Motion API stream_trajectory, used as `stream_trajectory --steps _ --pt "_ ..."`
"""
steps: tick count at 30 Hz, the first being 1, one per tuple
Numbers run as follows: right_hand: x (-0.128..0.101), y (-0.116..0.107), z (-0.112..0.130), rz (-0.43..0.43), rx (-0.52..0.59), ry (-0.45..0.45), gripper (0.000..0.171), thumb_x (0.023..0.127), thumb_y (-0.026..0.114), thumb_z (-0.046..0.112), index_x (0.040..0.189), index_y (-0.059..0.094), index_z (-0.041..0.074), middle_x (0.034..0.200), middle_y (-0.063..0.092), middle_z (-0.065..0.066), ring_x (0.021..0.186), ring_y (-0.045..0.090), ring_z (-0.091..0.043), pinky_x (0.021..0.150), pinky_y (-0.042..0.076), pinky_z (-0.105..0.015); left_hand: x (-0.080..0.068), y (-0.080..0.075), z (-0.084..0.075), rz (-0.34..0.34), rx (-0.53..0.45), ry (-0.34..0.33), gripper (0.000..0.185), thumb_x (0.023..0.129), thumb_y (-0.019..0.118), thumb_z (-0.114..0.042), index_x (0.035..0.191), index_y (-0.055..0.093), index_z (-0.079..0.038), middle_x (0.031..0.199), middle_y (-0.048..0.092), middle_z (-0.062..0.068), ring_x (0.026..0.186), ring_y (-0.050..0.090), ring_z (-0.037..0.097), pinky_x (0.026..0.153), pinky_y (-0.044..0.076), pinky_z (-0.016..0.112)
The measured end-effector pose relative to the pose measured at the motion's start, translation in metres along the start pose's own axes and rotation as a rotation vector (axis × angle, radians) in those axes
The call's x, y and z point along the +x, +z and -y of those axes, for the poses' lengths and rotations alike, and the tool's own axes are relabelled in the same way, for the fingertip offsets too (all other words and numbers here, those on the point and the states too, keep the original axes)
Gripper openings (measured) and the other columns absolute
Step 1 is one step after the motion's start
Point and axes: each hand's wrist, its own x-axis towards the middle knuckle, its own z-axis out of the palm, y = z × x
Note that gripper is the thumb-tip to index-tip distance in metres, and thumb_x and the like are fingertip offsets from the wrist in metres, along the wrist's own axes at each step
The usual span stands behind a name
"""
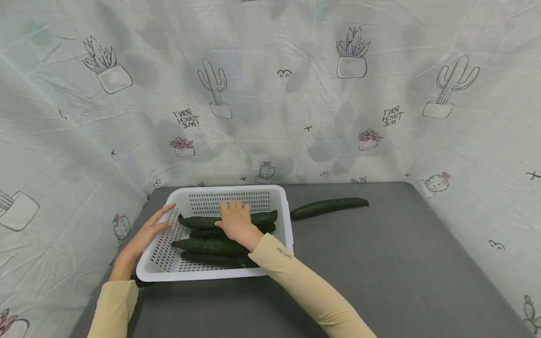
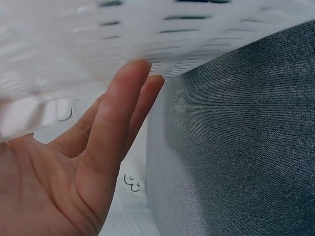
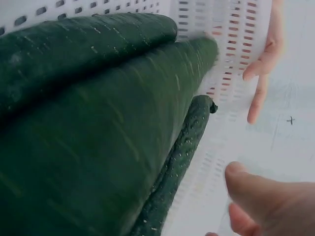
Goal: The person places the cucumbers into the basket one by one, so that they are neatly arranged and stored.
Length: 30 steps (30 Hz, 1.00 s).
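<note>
A white slotted plastic basket (image 1: 289, 230) stands on a grey surface, with several dark green cucumbers (image 1: 207, 245) lying lengthwise inside. My left hand (image 1: 148, 234) grips its left end: thumb and a finger lie over the rim, while other fingers (image 2: 110, 113) lie against the outside, as the left wrist view shows. Over the farthest cucumber (image 1: 264, 217) in the basket is my right hand (image 1: 236, 223), its fingers stretched toward the back wall. In the right wrist view its thumb (image 3: 256, 189) is apart from the cucumbers; whether its hidden palm side touches one, I cannot tell.
One more cucumber (image 1: 329, 207) lies on the grey tabletop (image 1: 359, 263), just right of the basket. A pale curtain (image 1: 270, 103) printed with cacti surrounds the table at the back and sides.
</note>
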Motion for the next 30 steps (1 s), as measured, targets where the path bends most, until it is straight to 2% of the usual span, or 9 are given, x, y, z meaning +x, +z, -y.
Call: stream_trajectory --steps 5,9,17,20,30 --pt "0.001 0.001 -0.003 0.093 0.011 0.004 0.032 0.090 0.048 0.051 0.094 0.043 0.020 0.099 0.048 -0.003 0.094 0.045 -0.021 0.086 0.035 -0.041 0.000 -0.001 0.001 0.002 0.000 0.007 0.057 0.100 0.039 -0.018 0.150 0.011 -0.019 0.148 0.013 0.028 0.111 0.046 0.043 0.072 0.051 0.039" --pt "0.000 0.000 -0.004 0.123 0.032 0.002 0.031 0.090 0.049 0.050 0.094 0.043 0.020 0.097 0.047 -0.003 0.092 0.044 -0.021 0.085 0.035 -0.041 0.000 -0.001 0.000 0.005 -0.010 0.010 0.058 0.100 0.039 -0.018 0.150 0.011 -0.018 0.147 0.013 0.028 0.111 0.046 0.045 0.071 0.051 0.039" --pt "-0.001 -0.002 -0.006 0.151 0.067 0.001 0.029 0.091 0.048 0.050 0.098 0.046 0.022 0.103 0.049 -0.003 0.099 0.046 -0.023 0.090 0.036 -0.043 0.000 -0.001 0.002 0.008 -0.002 0.008 0.058 0.100 0.038 -0.018 0.150 0.009 -0.017 0.148 0.010 0.028 0.115 0.042 0.051 0.072 0.050 0.044" --pt "-0.001 -0.004 -0.008 0.161 0.077 -0.005 0.029 0.091 0.048 0.050 0.099 0.046 0.022 0.103 0.049 -0.002 0.098 0.046 -0.022 0.088 0.036 -0.042 0.000 0.000 0.003 0.006 0.008 0.005 0.057 0.100 0.038 -0.019 0.150 0.010 -0.019 0.148 0.010 0.028 0.115 0.041 0.051 0.073 0.050 0.044" --pt "0.000 -0.008 -0.020 0.169 0.080 -0.007 0.031 0.089 0.050 0.052 0.105 0.052 0.025 0.105 0.053 0.000 0.105 0.050 -0.023 0.097 0.033 -0.047 0.001 0.001 0.003 -0.007 0.037 0.006 0.056 0.100 0.038 -0.020 0.150 0.013 -0.021 0.149 0.011 0.027 0.117 0.039 0.050 0.075 0.049 0.043"
